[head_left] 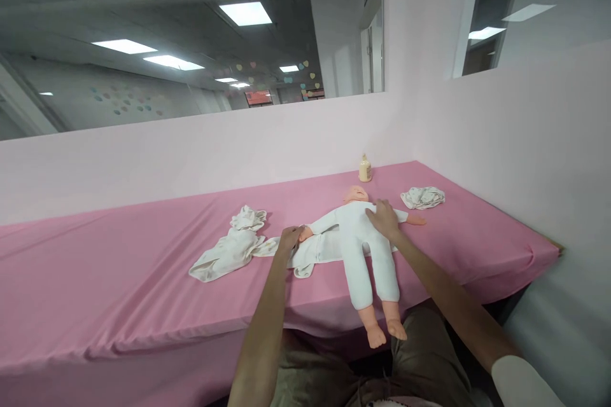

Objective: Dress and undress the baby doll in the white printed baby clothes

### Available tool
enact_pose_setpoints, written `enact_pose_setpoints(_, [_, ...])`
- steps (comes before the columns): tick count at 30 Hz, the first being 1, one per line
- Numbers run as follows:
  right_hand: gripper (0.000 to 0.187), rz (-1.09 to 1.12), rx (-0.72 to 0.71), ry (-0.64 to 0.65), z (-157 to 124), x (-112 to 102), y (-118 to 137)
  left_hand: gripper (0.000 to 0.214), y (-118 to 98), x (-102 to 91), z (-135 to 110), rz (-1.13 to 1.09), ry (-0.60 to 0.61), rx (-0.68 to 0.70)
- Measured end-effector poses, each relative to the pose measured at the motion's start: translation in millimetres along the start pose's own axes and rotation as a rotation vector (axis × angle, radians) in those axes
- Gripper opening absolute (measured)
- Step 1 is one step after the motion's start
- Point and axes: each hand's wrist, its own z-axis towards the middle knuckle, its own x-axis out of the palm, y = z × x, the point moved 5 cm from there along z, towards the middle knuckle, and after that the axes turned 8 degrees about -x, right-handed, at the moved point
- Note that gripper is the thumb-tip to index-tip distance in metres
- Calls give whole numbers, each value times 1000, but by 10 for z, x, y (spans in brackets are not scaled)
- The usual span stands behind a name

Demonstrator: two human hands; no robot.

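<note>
A baby doll (354,224) with a white cloth body lies on its back on the pink-covered table, its feet hanging past the front edge. Under its torso and outstretched arm is a white baby garment (317,251), spread out flat. My left hand (289,240) is closed at the doll's hand on the left side, next to the garment; its fingertips are partly hidden. On the doll's upper body, toward the right, rests my right hand (383,219), fingers stretched out and flat.
Crumpled white clothing (226,253) lies to the left. A folded white cloth (422,198) is at the right, and a cream pump bottle (365,169) stands near the wall. The pink tablecloth (143,254) is wrinkled. Windows are set in the walls behind and at right.
</note>
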Motion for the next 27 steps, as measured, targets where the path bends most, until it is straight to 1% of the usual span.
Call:
enact_pose_setpoints(2, [38, -206, -188, 100, 45, 146, 325, 28, 50, 27, -27, -69, 23, -18])
enact_pose_setpoints(5, [42, -355, -481, 275, 48, 519, 765, 34, 94, 24, -55, -163, 37, -29])
enact_pose_setpoints(7, [46, -393, -645, 368, 12, 792, 958, 40, 103, 22, -57, -217, 48, -19])
enact_pose_setpoints(9, [50, -413, -719, 410, -23, 1023, 1044, 44, 95, 31, -55, -277, 71, 1])
enact_pose_setpoints(11, [50, -434, -724, 419, -51, 1196, 1055, 45, 68, 36, -55, -335, 81, 23])
enact_pose_setpoints(13, [45, -458, -718, 421, -82, 1310, 1036, 44, 27, 20, -65, -378, 51, 46])
enact_pose_setpoints(16, [41, -491, -713, 409, -117, 1379, 1007, 41, -57, -32, -110, -371, -24, 119])
enact_pose_setpoints(19, [40, -521, -711, 405, -126, 1387, 994, 37, -117, -66, -183, -289, -40, 155])
enact_pose_setpoints(21, [38, -518, -701, 404, -121, 1383, 996, 35, -142, -100, -230, -246, -36, 133])
enact_pose_setpoints(23, [37, -497, -661, 387, -105, 1371, 994, 34, -177, -160, -269, -240, -45, 93])
enact_pose_setpoints(27, [37, -455, -581, 334, -82, 1345, 989, 31, -287, -300, -291, -320, -101, -43])
